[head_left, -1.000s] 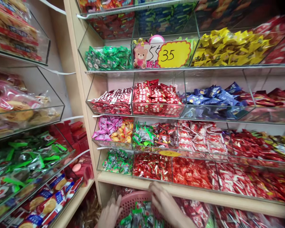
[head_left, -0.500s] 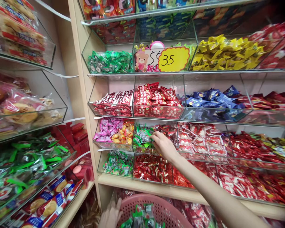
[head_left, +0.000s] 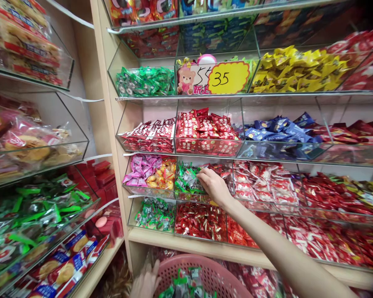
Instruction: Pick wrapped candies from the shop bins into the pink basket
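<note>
Pink plastic basket [head_left: 186, 260] sits at the very bottom of the view, and it has green and silver candy packets [head_left: 186, 287] in it. Up above the basket, the right hand [head_left: 214, 186] reaches into a clear plastic bin [head_left: 186, 194] on the shelf. Its fingers [head_left: 202, 174] are pressed close together and point left. They touch the shiny green and silver candy packets [head_left: 188, 180] in that bin. I cannot tell if they are pinching one.

The left hand [head_left: 146, 282] is just left of the basket, very near its rim. Its fingers [head_left: 155, 269] are spread a little and point up. I cannot see anything in that hand.

Right under the right hand, and just above the basket, is a bin of red candies [head_left: 200, 221]. Pink packets [head_left: 141, 169] are in the next bin to the left. Far above the basket is a yellow price sign [head_left: 228, 77] that says 35.
</note>
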Demonstrator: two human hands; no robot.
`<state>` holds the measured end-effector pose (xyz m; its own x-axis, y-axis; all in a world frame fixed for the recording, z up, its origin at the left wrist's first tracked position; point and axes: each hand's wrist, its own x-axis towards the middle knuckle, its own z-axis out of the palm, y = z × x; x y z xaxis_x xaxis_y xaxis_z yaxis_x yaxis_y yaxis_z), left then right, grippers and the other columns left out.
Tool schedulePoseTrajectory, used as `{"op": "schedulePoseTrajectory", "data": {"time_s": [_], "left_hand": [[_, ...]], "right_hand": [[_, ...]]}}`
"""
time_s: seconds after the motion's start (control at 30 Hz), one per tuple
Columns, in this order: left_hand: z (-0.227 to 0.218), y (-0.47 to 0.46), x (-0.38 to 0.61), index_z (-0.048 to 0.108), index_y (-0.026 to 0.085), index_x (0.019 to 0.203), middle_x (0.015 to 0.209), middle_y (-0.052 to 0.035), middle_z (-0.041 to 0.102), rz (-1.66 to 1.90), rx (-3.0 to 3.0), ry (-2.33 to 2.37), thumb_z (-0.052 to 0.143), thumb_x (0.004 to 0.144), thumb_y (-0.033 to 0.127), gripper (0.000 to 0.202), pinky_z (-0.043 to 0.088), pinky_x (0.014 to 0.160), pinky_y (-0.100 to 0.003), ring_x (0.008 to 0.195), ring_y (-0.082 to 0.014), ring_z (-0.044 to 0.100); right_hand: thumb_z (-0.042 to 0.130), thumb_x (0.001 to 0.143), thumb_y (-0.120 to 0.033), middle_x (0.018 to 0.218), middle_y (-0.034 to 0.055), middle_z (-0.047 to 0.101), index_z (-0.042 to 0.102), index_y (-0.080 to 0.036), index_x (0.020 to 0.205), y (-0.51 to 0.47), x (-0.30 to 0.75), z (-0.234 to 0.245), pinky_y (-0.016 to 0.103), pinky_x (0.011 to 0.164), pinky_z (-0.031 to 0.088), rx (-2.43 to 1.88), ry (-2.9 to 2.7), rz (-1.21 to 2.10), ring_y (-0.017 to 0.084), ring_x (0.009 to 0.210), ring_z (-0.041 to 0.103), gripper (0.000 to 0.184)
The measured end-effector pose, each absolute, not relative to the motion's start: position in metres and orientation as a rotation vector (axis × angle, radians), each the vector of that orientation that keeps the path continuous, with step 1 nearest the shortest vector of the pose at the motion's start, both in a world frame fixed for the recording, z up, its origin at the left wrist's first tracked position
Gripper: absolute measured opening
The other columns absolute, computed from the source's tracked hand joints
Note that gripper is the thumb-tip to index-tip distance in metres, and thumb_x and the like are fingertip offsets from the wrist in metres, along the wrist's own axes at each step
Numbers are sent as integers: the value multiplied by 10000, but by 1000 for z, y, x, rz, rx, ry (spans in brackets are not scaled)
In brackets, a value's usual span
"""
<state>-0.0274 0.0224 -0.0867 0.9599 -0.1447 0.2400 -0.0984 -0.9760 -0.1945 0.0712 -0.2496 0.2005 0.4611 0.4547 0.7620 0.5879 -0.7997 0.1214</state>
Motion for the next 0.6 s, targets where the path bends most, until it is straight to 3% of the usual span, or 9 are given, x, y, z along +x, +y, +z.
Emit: {"op": "schedulePoseTrajectory", "data": {"time_s": [0.6], "left_hand": [[-76, 19, -31, 517, 257, 1253, 1024, -115, 664, -314, -2946, 163, 464, 847, 159, 422, 542, 735, -308, 892, -210, 656]], "right_hand": [[405, 922, -214, 951, 70, 588, 588, -205, 955, -258, 73, 202, 313, 771, 463, -2288, -875, -1190, 192, 886, 557, 186]]}}
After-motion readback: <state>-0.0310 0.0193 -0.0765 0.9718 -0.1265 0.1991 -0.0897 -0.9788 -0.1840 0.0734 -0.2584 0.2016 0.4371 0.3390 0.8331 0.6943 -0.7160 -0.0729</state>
